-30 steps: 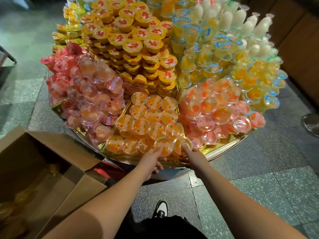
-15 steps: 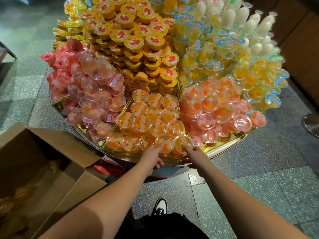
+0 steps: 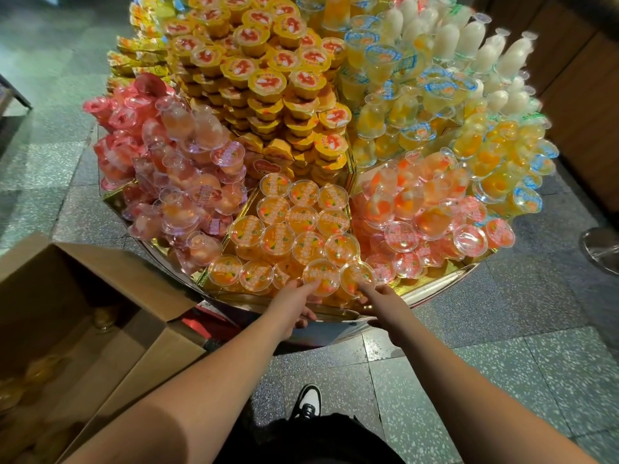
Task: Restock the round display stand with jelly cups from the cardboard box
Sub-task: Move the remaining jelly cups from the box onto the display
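Note:
The round display stand [image 3: 435, 289] fills the upper middle, piled with jelly cups in wedge sections. Orange jelly cups [image 3: 291, 229] fill the front wedge. My left hand [image 3: 291, 303] reaches to the front row, its fingers on an orange cup [image 3: 321, 277]. My right hand [image 3: 382, 296] touches the neighbouring orange cup [image 3: 356, 276] with an outstretched finger. Whether either hand truly grips its cup is hidden by the fingers. The open cardboard box [image 3: 100, 329] stands at the lower left, with dim orange cups [image 3: 33, 376] inside.
Pink cups [image 3: 174, 182] are heaped left of the orange wedge, red-and-clear cups [image 3: 428, 212] right of it, yellow tubs [image 3: 268, 78] and white bottles [image 3: 469, 48] behind. My shoe [image 3: 306, 401] rests on the speckled tile floor. A metal base [image 3: 603, 249] stands at the right edge.
Both hands stay at the two front-row orange cups, nudging them slightly. The view has shifted a little closer to the stand.

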The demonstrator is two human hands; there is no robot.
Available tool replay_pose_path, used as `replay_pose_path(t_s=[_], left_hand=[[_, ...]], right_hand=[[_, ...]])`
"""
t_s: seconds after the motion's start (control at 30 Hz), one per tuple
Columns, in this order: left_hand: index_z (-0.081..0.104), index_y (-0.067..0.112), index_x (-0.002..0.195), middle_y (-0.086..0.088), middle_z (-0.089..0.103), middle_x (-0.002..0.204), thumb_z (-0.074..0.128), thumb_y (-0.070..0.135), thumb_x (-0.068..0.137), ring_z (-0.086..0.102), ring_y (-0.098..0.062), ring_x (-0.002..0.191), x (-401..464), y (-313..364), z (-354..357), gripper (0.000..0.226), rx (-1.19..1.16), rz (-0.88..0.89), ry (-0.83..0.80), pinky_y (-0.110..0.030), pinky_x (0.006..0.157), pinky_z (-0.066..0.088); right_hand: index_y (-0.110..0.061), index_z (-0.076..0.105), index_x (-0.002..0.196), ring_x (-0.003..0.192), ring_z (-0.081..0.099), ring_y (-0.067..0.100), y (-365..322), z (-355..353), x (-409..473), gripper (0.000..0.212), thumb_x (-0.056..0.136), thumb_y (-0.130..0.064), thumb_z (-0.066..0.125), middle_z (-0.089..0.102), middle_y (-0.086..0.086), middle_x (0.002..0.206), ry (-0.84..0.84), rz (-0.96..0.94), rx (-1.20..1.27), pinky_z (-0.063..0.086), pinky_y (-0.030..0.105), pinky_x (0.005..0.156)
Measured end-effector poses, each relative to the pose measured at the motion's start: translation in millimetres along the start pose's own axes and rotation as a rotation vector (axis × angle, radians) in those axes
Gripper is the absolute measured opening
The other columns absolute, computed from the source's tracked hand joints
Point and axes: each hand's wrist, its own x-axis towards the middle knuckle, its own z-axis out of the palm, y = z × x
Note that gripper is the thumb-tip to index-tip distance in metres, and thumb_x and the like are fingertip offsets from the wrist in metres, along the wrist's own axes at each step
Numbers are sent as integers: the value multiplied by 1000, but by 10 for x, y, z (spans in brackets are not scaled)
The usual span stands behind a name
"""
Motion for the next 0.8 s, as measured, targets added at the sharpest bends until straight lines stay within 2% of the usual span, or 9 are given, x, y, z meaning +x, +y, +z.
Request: replay_pose_path(t_s=[0.13, 0.2, 0.3, 0.37, 0.5, 0.6, 0.7, 0.8], left_hand=[[48, 17, 132, -8, 68, 111, 59, 49, 95, 56, -17, 64, -44, 2, -73, 50, 25, 0, 15, -24, 45, 38], [47, 18, 130, -8, 67, 110, 57, 51, 95, 55, -17, 64, -116, 10, -161, 48, 10, -3, 47, -23, 44, 36], [47, 28, 119, -9, 67, 108, 55, 51, 96, 55, -17, 65, -273, 30, -451, 33, -45, 26, 109, -23, 45, 35], [52, 27, 115, -8, 68, 105, 56, 50, 96, 55, -16, 62, -391, 38, -754, 31, -86, 81, 165, -24, 46, 34], [58, 18, 116, -8, 68, 103, 53, 40, 100, 55, -14, 60, -675, -75, -1555, 28, -133, 161, 355, -24, 47, 36], [61, 22, 111, -6, 68, 103, 51, 37, 102, 58, -13, 60, -985, -363, -2267, 20, -143, 181, 508, -24, 49, 40], [61, 30, 114, 1, 67, 106, 50, 39, 102, 62, -17, 79, -1363, -782, -2948, 18, -172, 127, 625, -27, 65, 49], [60, 28, 112, 2, 65, 105, 50, 35, 102, 62, -19, 89, -1633, -1353, -3567, 16, -242, 11, 752, -29, 73, 51]], right_hand=[[-9, 47, 120, 95, 59, 24, -16, -38, -90, 53, 89, -49, 65, 59, 8, 103, 205, -44, -31, 50, 40, 79], [-10, 47, 110, 83, 55, 20, -98, -59, -210, 43, 92, -44, 64, 57, 6, 94, 313, -127, -58, 42, 35, 69], [-12, 50, 98, 76, 52, 21, -337, 15, -380, 26, 93, -34, 63, 55, 3, 82, 341, -324, -97, 39, 32, 63], [-14, 53, 100, 78, 57, 19, -583, 211, -471, 23, 93, -34, 63, 59, 2, 89, 311, -453, -188, 40, 30, 62], [-22, 52, 110, 82, 59, 9, -1028, 1030, -676, 23, 96, -38, 59, 61, -4, 98, 106, -651, -379, 45, 28, 62], [-25, 50, 108, 84, 58, 7, -1205, 1932, -884, 19, 97, -39, 57, 59, -5, 98, -111, -765, -552, 50, 28, 70], [-22, 54, 108, 82, 56, 9, -1188, 2925, -1090, 18, 98, -37, 56, 58, -8, 93, -342, -828, -767, 42, 20, 64], [-19, 59, 117, 95, 60, 16, -963, 3881, -1292, 24, 100, -34, 53, 58, -6, 98, -541, -805, -974, 45, 26, 74]])
